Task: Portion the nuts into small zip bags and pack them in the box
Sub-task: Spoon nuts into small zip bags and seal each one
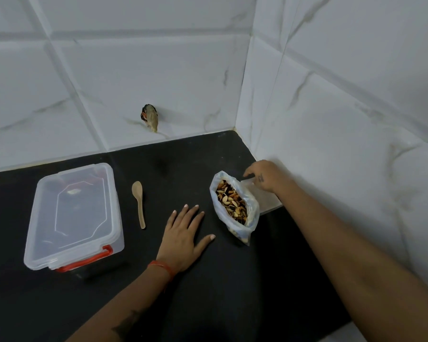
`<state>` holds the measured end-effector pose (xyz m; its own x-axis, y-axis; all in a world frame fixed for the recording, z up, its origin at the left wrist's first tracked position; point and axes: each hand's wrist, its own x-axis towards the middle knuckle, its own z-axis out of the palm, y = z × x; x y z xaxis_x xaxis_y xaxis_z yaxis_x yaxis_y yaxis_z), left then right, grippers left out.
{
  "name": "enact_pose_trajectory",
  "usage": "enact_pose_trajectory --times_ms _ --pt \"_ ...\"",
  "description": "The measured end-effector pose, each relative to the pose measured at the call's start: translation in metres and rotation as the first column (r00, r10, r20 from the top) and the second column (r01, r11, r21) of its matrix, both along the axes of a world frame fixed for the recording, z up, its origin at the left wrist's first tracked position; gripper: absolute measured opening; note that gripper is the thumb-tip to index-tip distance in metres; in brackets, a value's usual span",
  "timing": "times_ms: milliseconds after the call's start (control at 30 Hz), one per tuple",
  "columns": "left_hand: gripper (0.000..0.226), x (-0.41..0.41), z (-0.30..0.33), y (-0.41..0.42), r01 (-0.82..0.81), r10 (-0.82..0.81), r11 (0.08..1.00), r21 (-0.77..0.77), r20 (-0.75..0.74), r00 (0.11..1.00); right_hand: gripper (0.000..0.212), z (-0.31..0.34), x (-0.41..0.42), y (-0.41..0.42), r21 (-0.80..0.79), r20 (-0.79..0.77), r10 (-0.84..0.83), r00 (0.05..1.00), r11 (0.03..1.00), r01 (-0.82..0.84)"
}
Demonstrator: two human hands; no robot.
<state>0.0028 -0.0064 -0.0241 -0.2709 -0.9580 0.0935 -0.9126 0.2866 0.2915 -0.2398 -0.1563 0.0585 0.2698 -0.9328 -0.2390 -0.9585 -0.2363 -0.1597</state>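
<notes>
The left hand (184,239) lies flat on the black table (232,292), fingers straight and spread, holding nothing. The right hand (263,176) reaches to the far right corner by the wall and pinches the top of a stack of small clear zip bags (267,201) lying flat there. Just left of that stack stands an open plastic bag (251,218) full of mixed nuts (231,202), between the two hands. A wooden spoon (139,202) lies left of the left hand. Further left sits the clear box (76,215), lid on, with red latches.
</notes>
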Motion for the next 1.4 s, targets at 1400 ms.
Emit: enact_pose_trajectory --times_ms 1400 --pt "0.043 0.046 0.023 0.069 -0.239 0.191 0.969 -0.056 -0.437 0.879 0.023 0.009 0.105 0.122 -0.352 0.432 0.261 0.863 0.93 -0.105"
